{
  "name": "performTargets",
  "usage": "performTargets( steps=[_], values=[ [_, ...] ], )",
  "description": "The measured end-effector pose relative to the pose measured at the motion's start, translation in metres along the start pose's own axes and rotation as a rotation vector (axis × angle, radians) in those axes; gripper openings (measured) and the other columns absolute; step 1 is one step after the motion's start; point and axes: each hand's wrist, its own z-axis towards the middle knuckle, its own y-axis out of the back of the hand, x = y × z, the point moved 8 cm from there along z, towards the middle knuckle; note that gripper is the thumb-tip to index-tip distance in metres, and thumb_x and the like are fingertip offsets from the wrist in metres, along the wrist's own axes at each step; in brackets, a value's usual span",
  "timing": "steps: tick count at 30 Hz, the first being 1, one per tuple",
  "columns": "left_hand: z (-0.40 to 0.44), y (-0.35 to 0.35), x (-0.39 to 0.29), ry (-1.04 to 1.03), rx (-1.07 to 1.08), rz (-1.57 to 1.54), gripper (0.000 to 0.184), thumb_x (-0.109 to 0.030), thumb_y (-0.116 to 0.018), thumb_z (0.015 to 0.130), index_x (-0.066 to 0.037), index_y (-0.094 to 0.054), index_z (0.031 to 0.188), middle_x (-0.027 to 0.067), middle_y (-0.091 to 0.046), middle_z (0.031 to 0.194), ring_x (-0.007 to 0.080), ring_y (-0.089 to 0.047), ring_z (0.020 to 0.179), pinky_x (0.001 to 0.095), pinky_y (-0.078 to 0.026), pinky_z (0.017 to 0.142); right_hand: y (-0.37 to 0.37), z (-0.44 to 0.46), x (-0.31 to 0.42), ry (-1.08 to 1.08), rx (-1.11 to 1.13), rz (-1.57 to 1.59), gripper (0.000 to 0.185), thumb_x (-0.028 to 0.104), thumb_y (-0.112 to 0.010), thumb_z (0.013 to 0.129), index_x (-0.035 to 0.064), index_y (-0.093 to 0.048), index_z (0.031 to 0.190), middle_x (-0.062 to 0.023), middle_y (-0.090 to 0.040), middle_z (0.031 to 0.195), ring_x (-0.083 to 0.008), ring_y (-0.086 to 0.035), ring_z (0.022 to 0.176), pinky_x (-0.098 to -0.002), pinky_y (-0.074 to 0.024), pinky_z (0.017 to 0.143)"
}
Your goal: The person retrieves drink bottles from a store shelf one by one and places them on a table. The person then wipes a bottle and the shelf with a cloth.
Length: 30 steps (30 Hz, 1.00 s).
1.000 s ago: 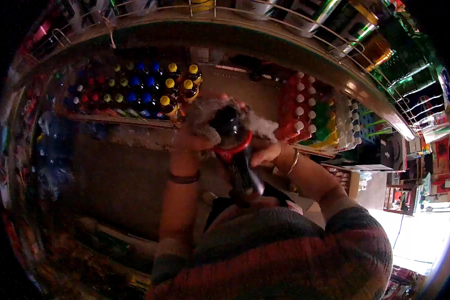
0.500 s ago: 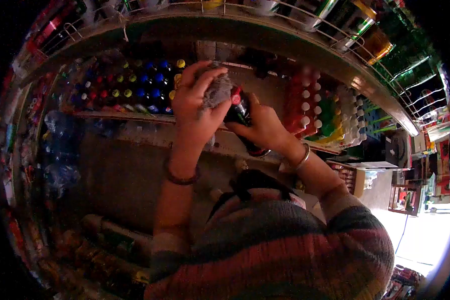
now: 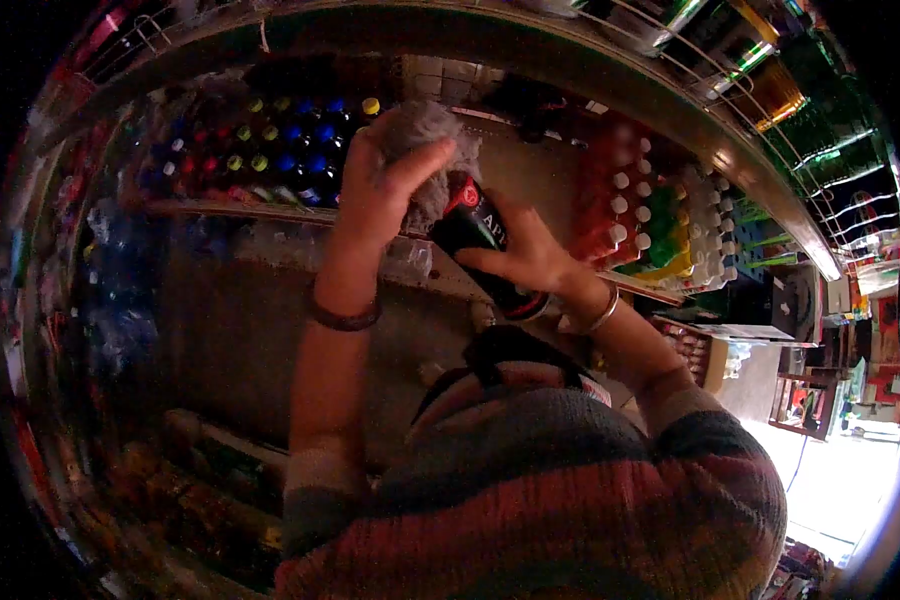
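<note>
A grey, fuzzy cloth (image 3: 422, 135) is bunched in my left hand (image 3: 380, 200), whose fingers are closed round it. My right hand (image 3: 530, 245) grips a black can (image 3: 470, 228) with a red emblem and pale lettering, partly covered by my fingers. The can is tilted, its upper end leaning toward the cloth and its red-edged lower end pointing down and to the right. Cloth and can meet or nearly meet at the can's upper end; whether they touch there I cannot tell.
Bottles with blue, yellow and red caps (image 3: 310, 150) stand in rows at the back left. White-capped bottles (image 3: 620, 205) stand at the right. A wire-railed shelf (image 3: 730, 85) holding cans and bottles curves overhead. Clear plastic-wrapped bottles (image 3: 120, 290) are at the left.
The can has turned so more of its lettered side shows. My left hand and the cloth have shifted slightly, and my right hand's fingers are spread more along the can.
</note>
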Motion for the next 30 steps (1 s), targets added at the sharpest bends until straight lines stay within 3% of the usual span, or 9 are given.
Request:
performTargets(
  steps=[5,10,14,16,19,21,23,26,30],
  values=[
    [-0.013,0.007,0.028,0.33,-0.282,-0.528,0.022,-0.007,-0.065,0.076,-0.003,-0.061,0.097,0.0067,-0.064,0.09,0.0191,-0.063,0.083,0.0321,-0.051,0.076,-0.007,-0.003,-0.002,-0.055,0.069,0.146,0.058,0.02,-0.075,0.069,-0.0047,-0.049,0.115,-0.0138,-0.062,0.094,-0.0162,-0.058,0.084,-0.0318,-0.047,0.076],
    [-0.007,0.028,0.075,0.377,-0.368,-0.913,0.023,-0.008,-0.063,0.078,-0.004,-0.06,0.1,0.0075,-0.064,0.096,0.0217,-0.062,0.09,0.0354,-0.051,0.078,-0.009,-0.007,-0.006,-0.036,0.078,0.533,0.063,0.028,-0.071,0.071,-0.0029,-0.046,0.121,-0.0105,-0.059,0.103,-0.0177,-0.056,0.092,-0.032,-0.0454,0.081],
    [-0.016,0.043,0.076,0.342,-0.417,-0.528,0.026,-0.012,-0.061,0.082,-0.003,-0.06,0.106,0.009,-0.064,0.099,0.0209,-0.061,0.092,0.0358,-0.05,0.08,-0.005,-0.009,-0.026,-0.165,0.081,0.796,0.075,0.047,-0.067,0.072,-0.002,-0.043,0.124,-0.0112,-0.059,0.105,-0.0198,-0.057,0.093,-0.032,-0.0465,0.081],
    [-0.04,0.024,0.054,0.202,-0.31,-0.159,0.026,-0.012,-0.06,0.083,-0.002,-0.06,0.107,0.009,-0.062,0.105,0.0205,-0.06,0.097,0.0349,-0.049,0.081,-0.009,-0.005,-0.042,-0.19,0.064,0.91,0.079,0.05,-0.067,0.071,-0.0017,-0.042,0.125,-0.0126,-0.058,0.107,-0.0207,-0.058,0.094,-0.0335,-0.0475,0.082],
    [-0.061,0.001,0.045,0.072,0.019,-0.001,0.031,-0.01,-0.057,0.084,-0.002,-0.056,0.114,0.0101,-0.057,0.115,0.0208,-0.056,0.105,0.0341,-0.047,0.085,-0.01,0.006,-0.015,-0.077,0.196,1.17,0.084,0.054,-0.068,0.07,-0.0002,-0.04,0.127,-0.0145,-0.058,0.11,-0.0235,-0.059,0.094,-0.0357,-0.0487,0.083],
    [-0.068,-0.003,0.039,-0.08,0.176,0.267,0.036,-0.01,-0.055,0.086,-0.002,-0.051,0.121,0.0111,-0.053,0.121,0.0214,-0.052,0.11,0.0339,-0.044,0.089,-0.013,0.008,-0.027,-0.104,0.146,1.198,0.085,0.055,-0.067,0.069,0.0003,-0.04,0.128,-0.0157,-0.058,0.111,-0.0248,-0.06,0.094,-0.0361,-0.049,0.083],
    [-0.073,-0.01,0.023,-0.329,0.204,0.831,0.043,-0.01,-0.052,0.087,-0.002,-0.045,0.128,0.0122,-0.049,0.125,0.022,-0.048,0.115,0.0336,-0.041,0.094,-0.013,0.009,-0.018,-0.1,0.141,1.26,0.086,0.056,-0.067,0.069,0.0008,-0.04,0.128,-0.0169,-0.057,0.111,-0.0259,-0.06,0.094,-0.0364,-0.0491,0.083],
    [-0.069,-0.004,0.044,0.249,-0.173,-0.296,0.051,-0.005,-0.052,0.084,-0.003,-0.038,0.133,0.0132,-0.048,0.125,0.0232,-0.046,0.117,0.0345,-0.035,0.1,-0.015,0.01,0.002,-0.048,0.206,1.396,0.086,0.058,-0.065,0.069,0.0012,-0.04,0.129,-0.0184,-0.057,0.112,-0.0269,-0.06,0.095,-0.0365,-0.0486,0.085],
    [-0.072,0.002,0.034,0.156,-0.254,-0.079,0.052,-0.001,-0.054,0.079,-0.004,-0.041,0.129,0.0132,-0.047,0.126,0.0237,-0.044,0.119,0.0355,-0.032,0.102,-0.02,0.011,0.01,-0.038,0.254,1.522,0.088,0.06,-0.062,0.069,0.0017,-0.039,0.13,-0.0193,-0.057,0.113,-0.0271,-0.059,0.097,-0.0359,-0.0477,0.086]
  ],
)
